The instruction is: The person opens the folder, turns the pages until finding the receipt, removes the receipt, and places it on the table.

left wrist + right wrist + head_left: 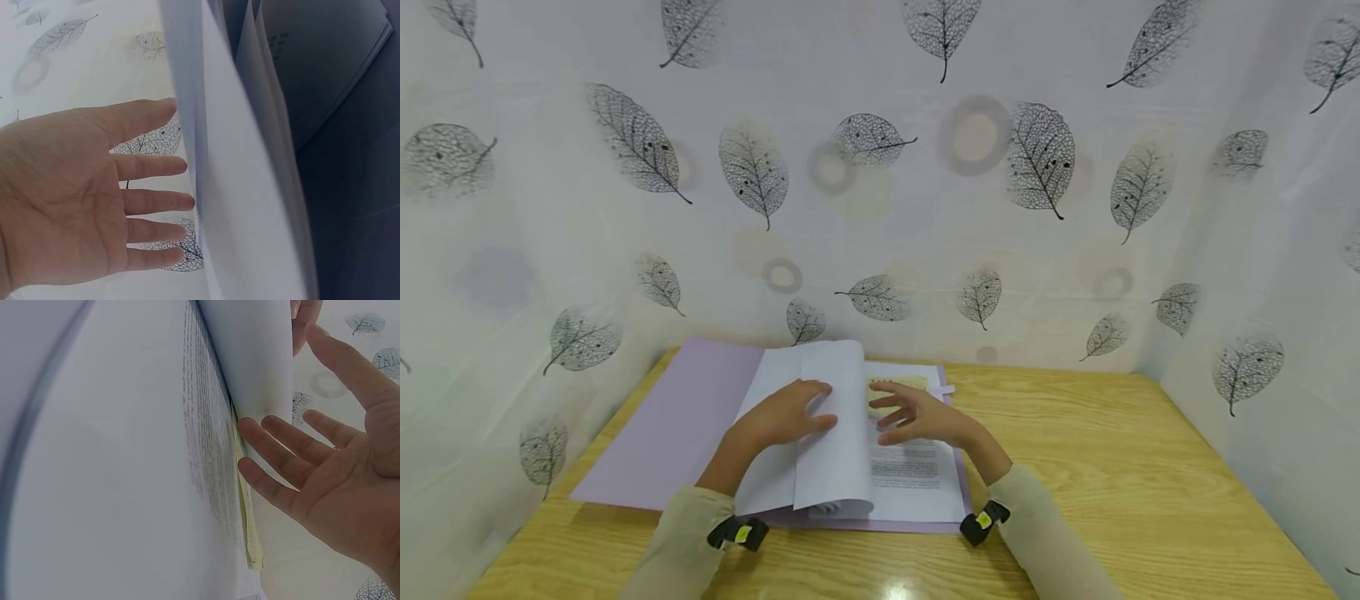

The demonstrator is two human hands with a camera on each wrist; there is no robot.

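A lilac folder [700, 417] lies opened out, with a stack of white paper sheets inside. Several turned sheets [835, 467] bulge in a curve over the middle. My left hand [786, 414] rests on them with its fingers straight, the fingertips touching the paper in the left wrist view. Over the right-hand printed page [910, 492] is my right hand [917, 415], fingers spread and holding nothing. A yellow sticky note [898, 385] with writing sits near the top of that page, partly behind the right hand.
A small pale tab [943, 390] sticks out from the page's right edge. Everything lies on a wood-grain table [1112, 467]. Behind and at both sides hangs a white curtain [880, 225] with a leaf pattern.
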